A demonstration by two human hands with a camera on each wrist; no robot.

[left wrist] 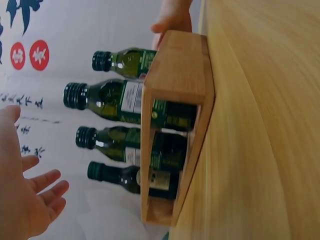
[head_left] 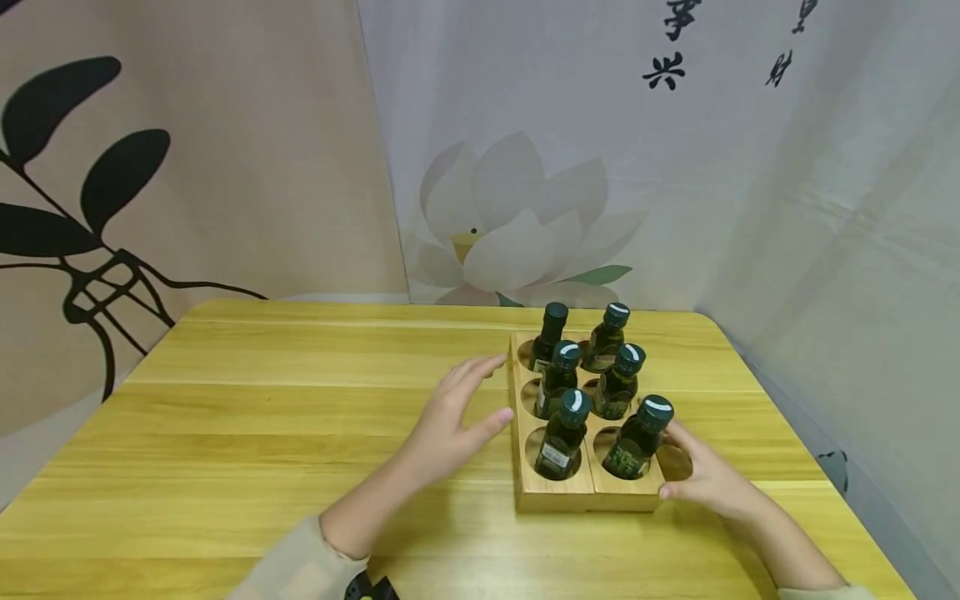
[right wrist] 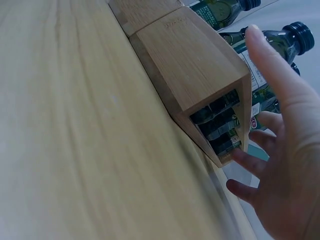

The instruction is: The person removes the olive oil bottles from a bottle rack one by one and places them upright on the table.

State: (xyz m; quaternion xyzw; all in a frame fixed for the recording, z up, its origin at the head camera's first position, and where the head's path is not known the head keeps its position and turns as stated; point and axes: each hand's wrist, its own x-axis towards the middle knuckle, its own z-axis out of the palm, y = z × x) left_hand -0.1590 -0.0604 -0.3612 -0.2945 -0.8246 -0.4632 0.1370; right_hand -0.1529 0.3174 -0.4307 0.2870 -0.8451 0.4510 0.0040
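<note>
Both hands, left (head_left: 450, 417) and right (head_left: 701, 475), flank the wooden rack (head_left: 558, 498) open-fingered; bottle-laden, likely heavy and tippy, best held by its sides.

Table (head_left: 262, 433): yellow wood planks, visible grain, smooth with a soft sheen. Rack (head_left: 555, 498) on the table: lighter bare wood, matt, smooth faces, round cut holes. Bottles (head_left: 561, 433) in the rack: dark green glass, glossy, paper labels, ribbed dark plastic caps. Backdrop (head_left: 562, 167) behind the table: printed cloth, matt, faint creases. Sleeve (head_left: 300, 567) near the table's front edge: beige matt fabric.
</note>
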